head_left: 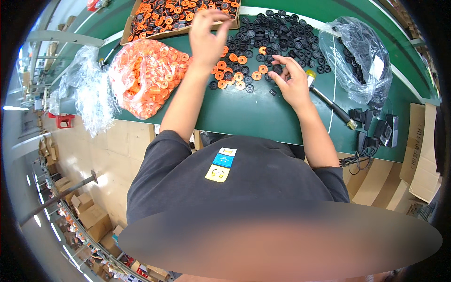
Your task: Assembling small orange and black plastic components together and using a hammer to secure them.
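My left hand (206,40) is raised over the near edge of a carton (181,30) of mixed orange and black round parts. Its thumb stands apart from its fingers, and nothing shows between them. Lower and to the right, my right hand (292,81) pinches a black round cap (277,69) between thumb and forefinger. Between the hands, orange rings (256,75) and black wheel-like discs (249,88) lie loose on the green table. A large heap of black discs (300,44) spreads behind my right hand. One small black piece (273,92) lies below its fingertips.
A clear bag of orange parts (149,77) sits left, beside crumpled clear plastic (94,89). At right are another clear bag (361,61) with black parts, a black-handled tool (333,107), black adapters with cables (378,134) and cardboard (420,150). The green table (244,117) ends before my body.
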